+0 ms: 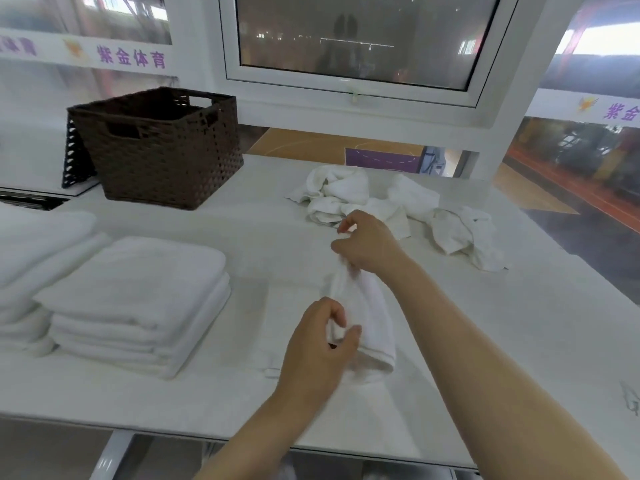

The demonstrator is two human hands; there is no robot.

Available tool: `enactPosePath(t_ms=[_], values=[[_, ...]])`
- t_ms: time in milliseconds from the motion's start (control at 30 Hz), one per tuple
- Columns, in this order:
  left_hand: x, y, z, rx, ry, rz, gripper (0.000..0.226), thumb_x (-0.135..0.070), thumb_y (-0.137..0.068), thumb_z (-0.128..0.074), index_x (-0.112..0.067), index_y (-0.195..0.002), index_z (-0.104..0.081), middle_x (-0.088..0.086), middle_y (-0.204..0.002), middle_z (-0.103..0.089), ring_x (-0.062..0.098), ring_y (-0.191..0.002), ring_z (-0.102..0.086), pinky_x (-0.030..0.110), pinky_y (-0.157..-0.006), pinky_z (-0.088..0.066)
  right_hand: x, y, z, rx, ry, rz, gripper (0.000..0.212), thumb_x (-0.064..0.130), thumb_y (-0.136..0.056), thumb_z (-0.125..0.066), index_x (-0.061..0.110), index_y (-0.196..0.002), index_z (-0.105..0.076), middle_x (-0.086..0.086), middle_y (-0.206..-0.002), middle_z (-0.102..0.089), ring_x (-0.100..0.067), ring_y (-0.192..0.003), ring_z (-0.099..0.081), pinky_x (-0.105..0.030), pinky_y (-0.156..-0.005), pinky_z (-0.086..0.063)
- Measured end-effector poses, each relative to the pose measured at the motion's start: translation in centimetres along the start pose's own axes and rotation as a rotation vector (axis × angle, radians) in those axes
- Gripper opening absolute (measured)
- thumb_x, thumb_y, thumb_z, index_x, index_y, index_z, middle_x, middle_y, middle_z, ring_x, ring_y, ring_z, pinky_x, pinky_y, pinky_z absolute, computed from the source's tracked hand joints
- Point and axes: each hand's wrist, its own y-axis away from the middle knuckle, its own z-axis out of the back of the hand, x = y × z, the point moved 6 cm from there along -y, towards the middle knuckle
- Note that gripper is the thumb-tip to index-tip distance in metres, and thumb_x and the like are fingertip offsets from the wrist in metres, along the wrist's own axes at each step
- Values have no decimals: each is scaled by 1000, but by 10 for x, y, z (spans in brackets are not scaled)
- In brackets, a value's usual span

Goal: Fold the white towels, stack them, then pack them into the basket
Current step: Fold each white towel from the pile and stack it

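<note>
Head view. Both hands work one white towel [363, 317] above the middle of the white table [519, 341]. The right hand [367, 242] is the farther one; its fingers are curled and pinch the towel's upper end, so the cloth hangs down from it in a loose bunched strip. The left hand [320, 351] is nearer the table's front edge; thumb and fingers are curled round the towel's lower part, where a hemmed edge loops under. The towel's bottom reaches a flat white cloth [291, 306] lying on the table beneath it; whether they touch cannot be told.

To the left, near the front edge, stands a stack of folded towels [138, 303], edges roughly aligned. A second folded pile [38, 258] lies just beside it at the frame's left edge, partly cut off. Behind these, at the table's far left, sits the brown woven basket [162, 147], upright, its inside in shadow. At the far middle and right lies a heap of unfolded towels [398, 206], crumpled, just behind the right hand.
</note>
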Motion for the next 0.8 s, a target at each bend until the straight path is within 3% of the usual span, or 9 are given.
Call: enactPosePath(t_ms=[100, 200, 367, 467, 567, 667, 733, 800], values=[[17, 9, 30, -79, 30, 67, 24, -17, -92, -62, -27, -77, -47, -15, -71, -44, 5, -62, -36, 15, -58, -32, 34, -4, -40, 61, 141, 53, 25, 23, -81, -65, 24, -105, -55, 11, -85, -52, -10, -76, -54, -25, -59, -39], [31, 15, 56, -141, 2, 104, 22, -15, -91, -61, -24, -77, -47, -8, -72, -47, 6, -58, -33, 17, -55, -30, 55, -5, -79, 121, 243, 86, 24, 19, -83, -61, 20, -107, -57, 5, -100, -60, -16, -87, -59, -28, -68, -46], [52, 26, 80, -188, 15, 210, 17, -8, -93, -55, -18, -83, -45, -15, -60, -36, 5, -54, -30, 16, -52, -30, 68, -4, -129, 202, 356, 84, 22, 13, -84, -58, 14, -106, -60, -2, -100, -63, -22, -87, -62, -28, -65, -46], [64, 29, 83, -180, 10, 242, 16, -7, -93, -53, -18, -86, -45, -15, -59, -34, 5, -53, -30, 16, -51, -30, 63, -5, -146, 238, 408, 58, 5, 8, -81, -57, 13, -80, -58, -2, -77, -59, -20, -67, -57, -24, -51, -37], [72, 29, 84, -153, -55, 245, 15, -15, -93, -55, -26, -90, -45, -10, -63, -37, 5, -52, -33, 19, -51, -31, 52, -7, -155, 263, 419, 37, 17, 12, -82, -56, 14, -67, -48, -1, -67, -51, -20, -58, -49, -24, -47, -32], [74, 27, 83, -117, -107, 209, 18, -22, -93, -58, -32, -95, -43, -8, -68, -44, 5, -55, -39, 20, -54, -35, 37, -6, -156, 332, 430, 40, 16, 24, -89, -54, 10, -83, -59, -2, -81, -61, -21, -71, -58, -27, -57, -44], [76, 25, 82, -102, -114, 196, 18, -24, -94, -58, -34, -98, -43, -8, -70, -46, 5, -56, -41, 20, -55, -36, 29, -7, -151, 347, 425, 75, 29, 32, -94, -50, 9, -103, -65, -5, -101, -66, -23, -90, -62, -34, -75, -52], [80, 21, 82, -100, -112, 197, 18, -27, -95, -57, -35, -100, -43, -8, -69, -44, 5, -55, -40, 20, -54, -35, 24, -8, -141, 323, 440, 130, 36, 37, -98, -42, 14, -117, -64, -8, -116, -61, -27, -107, -56, -39, -92, -48]])
